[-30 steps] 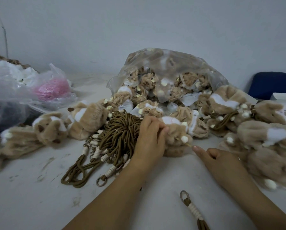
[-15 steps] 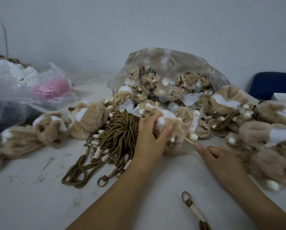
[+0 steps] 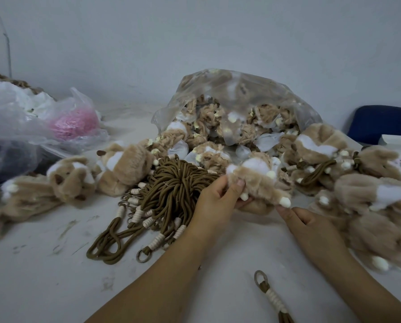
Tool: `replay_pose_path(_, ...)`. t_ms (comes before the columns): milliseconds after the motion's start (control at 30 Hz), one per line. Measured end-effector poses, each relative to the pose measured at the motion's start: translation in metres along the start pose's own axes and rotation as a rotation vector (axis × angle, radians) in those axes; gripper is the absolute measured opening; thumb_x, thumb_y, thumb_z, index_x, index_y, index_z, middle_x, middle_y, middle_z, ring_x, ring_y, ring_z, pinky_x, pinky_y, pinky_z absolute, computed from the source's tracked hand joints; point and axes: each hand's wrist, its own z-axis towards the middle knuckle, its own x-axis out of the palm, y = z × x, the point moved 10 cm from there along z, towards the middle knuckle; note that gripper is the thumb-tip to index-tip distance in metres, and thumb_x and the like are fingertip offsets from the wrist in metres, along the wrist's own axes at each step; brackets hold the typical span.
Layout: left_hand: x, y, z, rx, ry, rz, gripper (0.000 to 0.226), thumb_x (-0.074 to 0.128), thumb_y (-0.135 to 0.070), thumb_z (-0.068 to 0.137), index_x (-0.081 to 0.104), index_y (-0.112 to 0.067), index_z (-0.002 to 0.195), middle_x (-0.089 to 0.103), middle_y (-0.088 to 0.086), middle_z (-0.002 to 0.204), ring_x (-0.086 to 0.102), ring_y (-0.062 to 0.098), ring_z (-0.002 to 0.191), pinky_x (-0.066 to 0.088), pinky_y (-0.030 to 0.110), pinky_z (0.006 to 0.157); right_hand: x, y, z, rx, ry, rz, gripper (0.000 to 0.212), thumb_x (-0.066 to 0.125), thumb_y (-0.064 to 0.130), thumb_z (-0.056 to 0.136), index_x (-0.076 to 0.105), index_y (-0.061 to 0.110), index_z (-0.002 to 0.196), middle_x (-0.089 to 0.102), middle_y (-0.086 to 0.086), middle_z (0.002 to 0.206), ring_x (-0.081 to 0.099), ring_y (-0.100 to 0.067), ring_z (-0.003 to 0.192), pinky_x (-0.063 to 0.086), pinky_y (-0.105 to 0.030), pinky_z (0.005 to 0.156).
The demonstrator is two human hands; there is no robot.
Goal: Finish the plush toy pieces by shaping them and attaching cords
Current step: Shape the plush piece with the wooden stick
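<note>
Pinching the plush toy (image 3: 257, 183) in the left hand (image 3: 214, 201), thumb on top, just beside the cord bundle (image 3: 171, 190). With the right hand (image 3: 311, 227) curled at a white paw (image 3: 285, 202), grip impossible to tell. Soft, light, squashy: best held round the body, not the paws.

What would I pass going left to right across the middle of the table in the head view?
In order: left plush toys → brown cord bundle → left hand → held plush piece → right hand → right plush pile.
</note>
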Motion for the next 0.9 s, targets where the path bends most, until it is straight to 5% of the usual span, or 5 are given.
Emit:
replay_pose_path(133,-0.011,-0.007,0.001,0.071,-0.114,0.048,0.011,0.059,-0.021,0.098,0.07,-0.021,0.098,0.073,-0.001,0.089,0.07,0.011,0.085,0.056,0.024,0.073,0.004,0.003,0.002,-0.003,0.004,-0.03,0.063,0.038,0.078,0.066,0.029,0.017,0.057,0.027,0.005,0.047,0.03,-0.008,0.04,0.029,-0.018,0.041)
replay_pose_path(300,-0.018,-0.009,0.002,0.099,-0.184,-0.057,0.008,0.057,-0.018,0.1,0.064,-0.015,0.103,0.072,0.003,0.096,0.071,0.019,0.094,0.059,0.03,0.083,0.002,0.003,0.002,-0.011,-0.007,-0.054,0.061,0.037,0.076,0.069,0.027,0.017,0.055,0.027,0.003,0.046,0.031,-0.009,0.041,0.027,-0.027,0.046)
replay_pose_path(467,-0.019,-0.013,0.003,0.146,-0.189,-0.012,0.009,0.063,-0.023,0.086,0.055,-0.025,0.091,0.061,-0.018,0.069,0.057,0.002,0.065,0.049,0.021,0.061,0.002,0.001,0.0,-0.006,0.0,-0.038,0.06,0.037,0.075,0.071,0.025,0.019,0.055,0.026,0.004,0.045,0.03,-0.009,0.04,0.023,-0.029,0.049)
replay_pose_path(667,-0.003,-0.01,0.0,0.123,-0.09,0.082,0.015,0.062,-0.026,0.082,0.048,-0.022,0.078,0.049,-0.007,0.072,0.047,0.013,0.072,0.048,0.042,0.069,0.001,0.006,-0.003,-0.015,-0.014,0.025,0.06,0.039,0.076,0.064,0.027,0.018,0.055,0.025,0.005,0.046,0.029,-0.009,0.04,0.028,-0.02,0.041)
replay_pose_path(900,-0.008,-0.014,0.003,0.098,-0.102,0.0,0.035,0.067,-0.051,0.085,0.047,-0.023,0.078,0.052,-0.007,0.071,0.051,0.007,0.064,0.046,0.021,0.059,0.002,0.011,-0.002,-0.055,-0.007,0.008,0.059,0.04,0.076,0.065,0.027,0.019,0.054,0.026,0.006,0.045,0.029,-0.008,0.04,0.028,-0.017,0.041)
